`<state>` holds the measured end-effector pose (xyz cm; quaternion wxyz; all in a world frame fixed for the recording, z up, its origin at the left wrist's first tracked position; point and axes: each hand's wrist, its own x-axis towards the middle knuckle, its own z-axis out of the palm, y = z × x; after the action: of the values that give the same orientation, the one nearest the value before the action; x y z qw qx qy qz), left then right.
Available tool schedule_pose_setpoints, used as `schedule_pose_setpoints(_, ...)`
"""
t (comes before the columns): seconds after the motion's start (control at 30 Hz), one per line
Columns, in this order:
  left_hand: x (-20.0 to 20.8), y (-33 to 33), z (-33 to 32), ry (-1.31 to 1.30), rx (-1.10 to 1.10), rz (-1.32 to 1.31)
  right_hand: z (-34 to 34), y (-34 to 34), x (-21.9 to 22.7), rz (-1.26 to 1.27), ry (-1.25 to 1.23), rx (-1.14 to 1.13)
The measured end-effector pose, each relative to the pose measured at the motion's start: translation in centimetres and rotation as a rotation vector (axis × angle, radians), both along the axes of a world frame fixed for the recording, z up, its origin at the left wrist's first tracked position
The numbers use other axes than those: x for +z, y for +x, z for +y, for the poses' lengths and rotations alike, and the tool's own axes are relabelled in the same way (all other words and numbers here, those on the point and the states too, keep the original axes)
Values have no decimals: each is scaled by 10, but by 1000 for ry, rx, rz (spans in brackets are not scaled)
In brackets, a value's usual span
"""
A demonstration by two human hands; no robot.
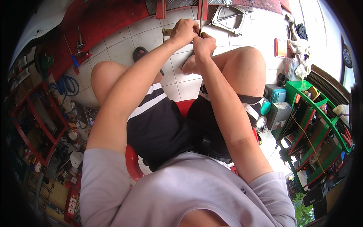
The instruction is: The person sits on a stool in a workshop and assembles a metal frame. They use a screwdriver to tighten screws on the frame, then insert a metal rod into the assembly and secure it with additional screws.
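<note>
Both my hands are close together at the top middle, beside two thin brownish upright strips or rods (163, 17) that run down from a red and metal platform. My left hand (184, 31) is closed, its fingers curled inward near a short yellowish crosspiece (167, 32). Just right of it and a little nearer, my right hand (204, 44) is closed too, by the lower part of the right-hand strip (202, 19). A small dark piece shows between the hands. The fingers cover most of what they grip, so its kind stays hidden.
A grey metal triangular frame (228, 20) lies on the tiles at right. At left are a blue-handled screwdriver (72, 56) and a coiled blue hose (67, 86). A green tool rack (314, 128) and grey box (280, 113) stand right. I sit on a red seat (132, 160).
</note>
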<state>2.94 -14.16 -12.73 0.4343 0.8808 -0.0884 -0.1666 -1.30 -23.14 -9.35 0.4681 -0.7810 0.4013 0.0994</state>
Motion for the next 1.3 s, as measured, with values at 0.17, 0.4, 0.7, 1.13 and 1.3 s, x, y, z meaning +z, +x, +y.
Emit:
schedule_pose_setpoints(0.17,-7,0,4,-21,-7,-24,3,3,13,105,-11,57)
schedule_pose_setpoints(0.4,-4,1,2,-14,17,-31,1,0,-13,-39,-47,17)
schedule_pose_setpoints(0.7,1,1,4,80,-36,-25,1,-1,-11,-45,-11,4)
schedule_pose_setpoints(1.13,1,1,6,90,-80,-15,2,3,-6,62,-19,54)
schedule_pose_setpoints(1.3,5,3,4,80,-76,-1,1,-1,-24,-8,-119,32)
